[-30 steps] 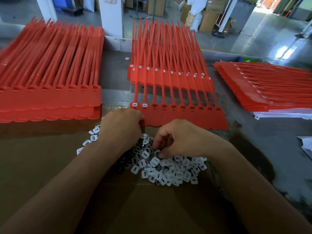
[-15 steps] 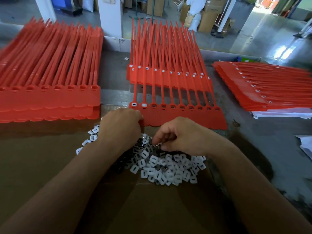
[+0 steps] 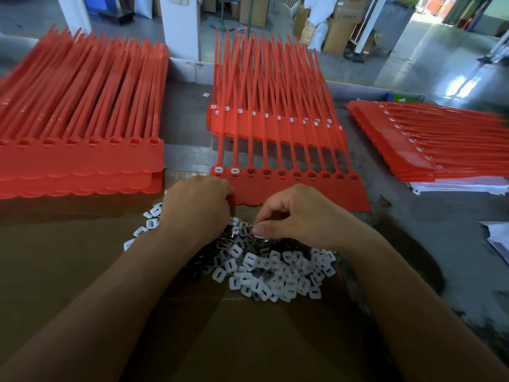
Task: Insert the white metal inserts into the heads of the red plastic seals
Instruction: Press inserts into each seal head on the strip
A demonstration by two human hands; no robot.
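A strip of joined red seals (image 3: 303, 188) lies in the middle, heads toward me. Its two leftmost heads hold white inserts (image 3: 226, 170); the other heads show dark openings. A pile of white inserts (image 3: 275, 274) lies on brown cardboard (image 3: 68, 271) in front of the strip. My left hand (image 3: 197, 208) rests curled over the pile's left side, its fingers hidden beneath it at the strip's near left corner. My right hand (image 3: 300, 216) hovers just above the pile's far edge, and its thumb and fingers pinch a small insert.
A tall stack of red seals (image 3: 82, 150) with open heads sits at the left. Behind the strip lies a stack of filled seals (image 3: 275, 119). Another red stack (image 3: 429, 142) rests on white paper at the right. Grey table (image 3: 413, 244) extends rightward.
My right hand has lifted slightly off the pile, its fingers drawn together on an insert. The left hand has hardly moved.
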